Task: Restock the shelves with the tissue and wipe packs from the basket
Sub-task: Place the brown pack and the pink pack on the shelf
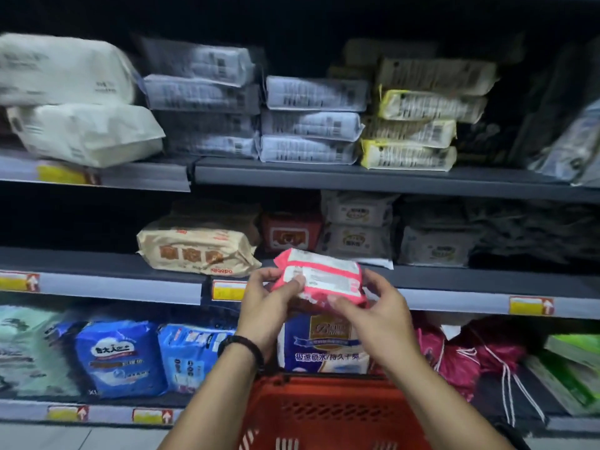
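I hold a pink and white wipe pack [319, 278] in both hands in front of the middle shelf [130, 266]. My left hand [268, 306] grips its left end, thumb on the label. My right hand [380, 315] holds its right end, fingers curled round the edge. The pack is tilted, its printed back facing me. The red basket [328, 414] hangs below my forearms at the bottom centre; its contents are hidden.
The middle shelf holds a beige pack [198, 248], a red pack [290, 233] and white wipe packs [357, 227]. The top shelf [357, 177] carries stacked grey, white and yellow-edged packs. The bottom shelf has blue packs [120, 355] and pink drawstring bags [454, 349].
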Available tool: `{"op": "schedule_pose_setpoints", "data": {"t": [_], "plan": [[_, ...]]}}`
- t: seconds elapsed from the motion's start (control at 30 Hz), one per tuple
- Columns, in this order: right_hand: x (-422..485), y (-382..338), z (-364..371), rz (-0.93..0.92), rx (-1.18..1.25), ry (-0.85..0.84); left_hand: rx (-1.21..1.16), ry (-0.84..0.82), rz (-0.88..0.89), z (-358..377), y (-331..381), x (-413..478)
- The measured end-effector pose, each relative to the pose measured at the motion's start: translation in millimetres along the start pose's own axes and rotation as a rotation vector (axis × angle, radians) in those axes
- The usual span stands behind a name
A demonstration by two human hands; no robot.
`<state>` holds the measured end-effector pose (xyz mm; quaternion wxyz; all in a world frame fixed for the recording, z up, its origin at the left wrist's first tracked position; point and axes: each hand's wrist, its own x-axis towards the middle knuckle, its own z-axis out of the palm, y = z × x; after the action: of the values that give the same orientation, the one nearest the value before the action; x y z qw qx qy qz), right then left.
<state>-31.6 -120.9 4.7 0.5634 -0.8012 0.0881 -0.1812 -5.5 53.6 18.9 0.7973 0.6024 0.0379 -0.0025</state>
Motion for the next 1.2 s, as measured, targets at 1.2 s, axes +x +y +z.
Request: {"op": "schedule_pose_setpoints", "data": {"t": [1.2], "plan": [[-68,205,-34,0.193,-0.655,-0.630,1.708,-0.763,-0.144,-16,-127,-14]]}}
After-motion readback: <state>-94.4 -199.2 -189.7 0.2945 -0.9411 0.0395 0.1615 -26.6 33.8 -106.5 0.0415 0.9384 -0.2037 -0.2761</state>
